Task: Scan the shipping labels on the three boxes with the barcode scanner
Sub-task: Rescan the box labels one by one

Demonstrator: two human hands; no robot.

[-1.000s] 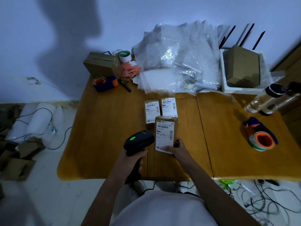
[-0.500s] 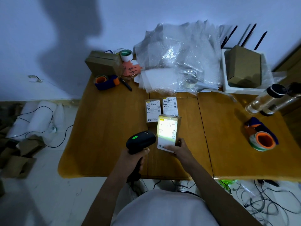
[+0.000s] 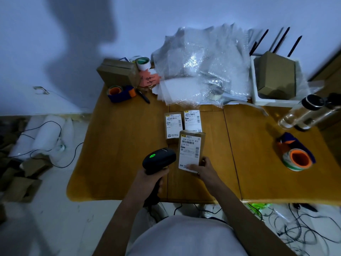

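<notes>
Three small cardboard boxes with white shipping labels are on the wooden table (image 3: 121,145). Two lie flat side by side: the left box (image 3: 172,124) and the right box (image 3: 192,120). The third box (image 3: 190,150) is nearer me, tilted up, with my right hand (image 3: 202,169) gripping its lower edge. My left hand (image 3: 150,179) grips the handle of a black barcode scanner (image 3: 159,160) with a green light on top. The scanner's head sits just left of the held box, pointing toward it. No scan light falls on the label.
Bubble wrap (image 3: 201,65) is piled at the back. Brown boxes (image 3: 117,72) and a tape dispenser (image 3: 120,91) sit back left. A white tray with a box (image 3: 275,76), bottles (image 3: 304,113) and a tape dispenser (image 3: 296,154) are on the right. Cables (image 3: 295,228) lie on the floor.
Half a second ago the held box's label was lit bright by the scanner; that light is now off. The scanner and box stay in nearly the same place.
</notes>
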